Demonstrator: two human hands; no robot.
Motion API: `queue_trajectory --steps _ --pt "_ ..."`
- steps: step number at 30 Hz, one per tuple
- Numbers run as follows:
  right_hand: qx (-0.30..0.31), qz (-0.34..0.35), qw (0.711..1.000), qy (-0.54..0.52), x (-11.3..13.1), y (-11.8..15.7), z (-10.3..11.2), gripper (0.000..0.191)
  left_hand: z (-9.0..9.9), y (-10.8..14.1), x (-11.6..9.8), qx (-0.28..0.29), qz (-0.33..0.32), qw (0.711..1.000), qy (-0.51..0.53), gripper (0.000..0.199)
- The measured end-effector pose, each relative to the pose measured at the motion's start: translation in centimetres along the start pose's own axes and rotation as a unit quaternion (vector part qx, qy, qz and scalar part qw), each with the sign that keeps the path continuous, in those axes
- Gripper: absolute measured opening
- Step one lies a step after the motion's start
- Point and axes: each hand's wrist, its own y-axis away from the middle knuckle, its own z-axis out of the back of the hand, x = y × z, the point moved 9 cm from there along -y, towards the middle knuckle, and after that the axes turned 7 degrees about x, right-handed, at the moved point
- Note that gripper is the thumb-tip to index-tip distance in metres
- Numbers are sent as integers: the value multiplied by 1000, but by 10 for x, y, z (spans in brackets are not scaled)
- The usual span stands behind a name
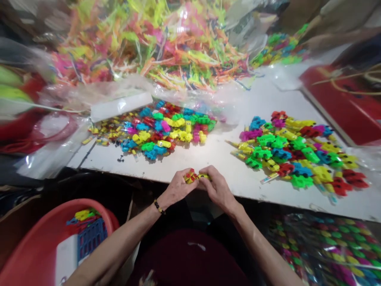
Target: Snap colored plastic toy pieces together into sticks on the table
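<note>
At the table's front edge my two hands meet, fingertips nearly touching. My left hand [177, 188], with a beaded bracelet at its wrist, is closed around some small red-and-yellow plastic pieces [191, 176]; their exact kind is unclear. Pinched in my right hand [218, 186] is a small yellow toy car [203, 176] with dark spots, partly covered by the fingers. Beyond my left hand lies a heap of colourful toy cars [178, 133], mixed with small yellow tube-like pieces [111, 126]. Another pile of toy cars [285, 147] spreads over the table to the right.
Bright plastic strips [166, 47] in clear film fill the back of the white table [220, 157]. A red box [345, 99] stands at the right. Below left is a red tub [89, 204] holding a blue basket [92, 238]. Bagged colourful pieces [336, 246] lie below right.
</note>
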Motion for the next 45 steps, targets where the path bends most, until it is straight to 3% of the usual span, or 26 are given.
queue_trajectory --steps 4,7,9,11,13,14,17,19,22,24,25,27,29,34,40,42,45 --pt "-10 18 999 39 7 -4 0 10 -1 -2 -2 -23 -2 1000 4 30" --pt "15 19 997 69 2 -9 26 11 5 -8 5 -18 48 997 50 36" --pt "-52 39 984 163 1 -12 70 12 18 -11 9 -44 81 990 109 50" --pt "-175 41 936 302 4 -17 115 20 34 -12 8 -96 83 980 155 60" --pt "-242 16 892 381 3 -33 131 32 38 -15 5 -112 71 973 191 63" --pt "-242 6 893 380 1 -48 126 32 32 -17 4 -99 66 970 212 63" --pt "-133 -27 949 283 -18 -103 78 30 8 -24 3 -47 57 962 263 58" --pt "-112 -69 968 213 -32 -122 56 24 2 -26 4 -44 47 963 261 54" --pt "-123 -105 980 116 -43 -113 52 26 10 -27 4 -61 18 965 254 49" --pt "-109 -114 986 -53 -48 -90 51 38 15 -27 6 -65 4 959 277 50" --pt "-92 -121 974 -166 -49 -76 45 42 15 -27 6 -60 3 954 294 52" --pt "-56 -131 923 -357 -45 -51 29 42 11 -29 7 -41 4 945 324 53" --pt "-46 -137 885 -442 -37 -32 15 38 5 -29 7 -33 7 942 333 51" --pt "-64 -151 884 -437 -36 -13 4 41 -2 -21 5 -37 29 949 313 48" --pt "20 -167 895 -414 -30 1 4 59 -8 -14 -1 -8 20 952 304 47" --pt "29 -165 886 -432 -26 4 5 54 -9 -14 -2 -9 16 949 313 47" --pt "-15 -168 896 -411 -28 5 13 41 -13 -14 -3 -3 21 948 317 47"
